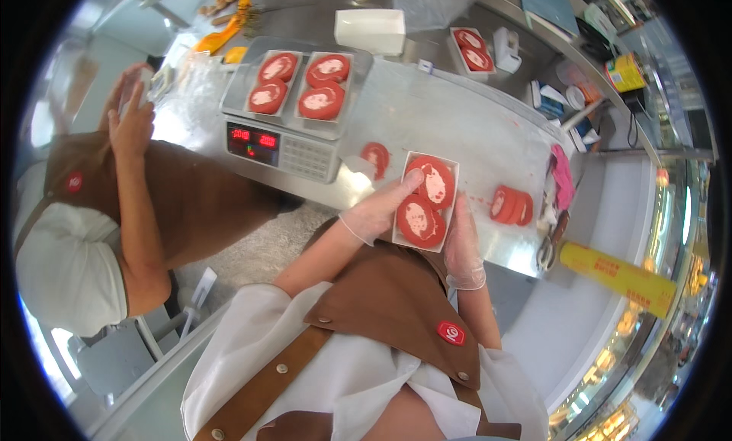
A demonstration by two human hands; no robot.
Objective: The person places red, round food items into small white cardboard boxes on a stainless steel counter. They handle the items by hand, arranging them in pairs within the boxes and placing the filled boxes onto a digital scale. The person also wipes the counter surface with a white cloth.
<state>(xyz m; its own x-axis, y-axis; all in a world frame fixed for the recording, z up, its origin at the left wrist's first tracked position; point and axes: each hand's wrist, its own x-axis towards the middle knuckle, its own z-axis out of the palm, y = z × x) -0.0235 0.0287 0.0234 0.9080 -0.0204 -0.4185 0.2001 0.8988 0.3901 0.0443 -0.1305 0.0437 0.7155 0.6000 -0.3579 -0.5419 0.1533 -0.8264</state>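
Observation:
Between my two gloved hands is a small white box [419,246] with two red cake roll slices [422,220] that show pale cream swirls. My left hand [374,212] grips its left side, the thumb over the upper slice. Along the box's right side lies my right hand [464,246], its fingers partly hidden. Both hands wear clear plastic gloves. Behind the box, one red roll slice [376,159] lies on the metal table [440,109]. Several more slices [512,205] stand pressed together to the right, with crumbs near them.
A digital scale [280,146] carries two filled white boxes [300,86]. Behind it are an unfilled white box [370,32] and another filled box [472,51]. Scissors [547,252], a pink cloth [562,178] and a yellow roll box [617,278] lie right. A co-worker [131,200] stands left.

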